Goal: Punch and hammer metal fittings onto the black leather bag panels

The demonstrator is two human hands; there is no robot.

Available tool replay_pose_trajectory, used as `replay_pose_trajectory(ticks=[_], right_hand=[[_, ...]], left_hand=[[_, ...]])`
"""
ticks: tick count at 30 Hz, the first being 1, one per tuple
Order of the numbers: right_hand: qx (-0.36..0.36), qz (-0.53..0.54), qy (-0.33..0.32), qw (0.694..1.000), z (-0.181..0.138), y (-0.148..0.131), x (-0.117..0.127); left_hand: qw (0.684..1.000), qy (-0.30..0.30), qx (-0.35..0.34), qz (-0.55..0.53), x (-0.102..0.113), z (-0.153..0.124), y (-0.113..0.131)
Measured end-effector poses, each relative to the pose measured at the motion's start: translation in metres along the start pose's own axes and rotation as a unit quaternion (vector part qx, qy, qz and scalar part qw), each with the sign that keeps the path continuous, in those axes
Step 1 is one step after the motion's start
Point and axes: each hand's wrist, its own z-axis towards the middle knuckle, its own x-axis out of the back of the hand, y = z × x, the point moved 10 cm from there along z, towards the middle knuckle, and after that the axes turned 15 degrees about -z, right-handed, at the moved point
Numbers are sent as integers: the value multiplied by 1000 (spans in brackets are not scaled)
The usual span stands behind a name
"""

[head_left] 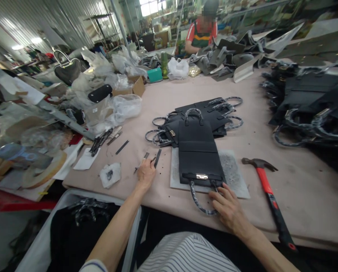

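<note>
A flat black handbag piece (pixel 198 158) lies on a pale, speckled slab (pixel 233 172). It has plastic-wrapped handles and a silver clasp plate (pixel 201 176) near its close end. My right hand (pixel 228 207) grips its near right edge by the handle base, fingers bent over it. My left hand (pixel 146 173) is on the table left of the slab, its fingers closed among small dark, thin pieces. A dark flat strip (pixel 158 158) sticks out beside those fingers. What exactly they hold is partly hidden.
A claw hammer (pixel 266 185) lies at right. More black bag pieces (pixel 205 111) are stacked behind, with another pile (pixel 313 98) far right. A white pad (pixel 110 175) and dark strips (pixel 102 140) lie left. A bin (pixel 69 200) stands below; a person (pixel 202 34) sits across.
</note>
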Motion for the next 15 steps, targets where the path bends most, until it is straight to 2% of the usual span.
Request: replay_pose_trajectory(ticks=[9, 13, 15], right_hand=[[19, 11, -7, 1000, -10, 4, -10], [94, -20, 4, 995, -26, 0, -2], [72, -20, 26, 997, -25, 7, 8]], left_hand=[[997, -27, 34, 61, -6, 13, -9], [997, -23, 16, 69, -7, 10, -9], [997, -28, 13, 68, -7, 9, -9]])
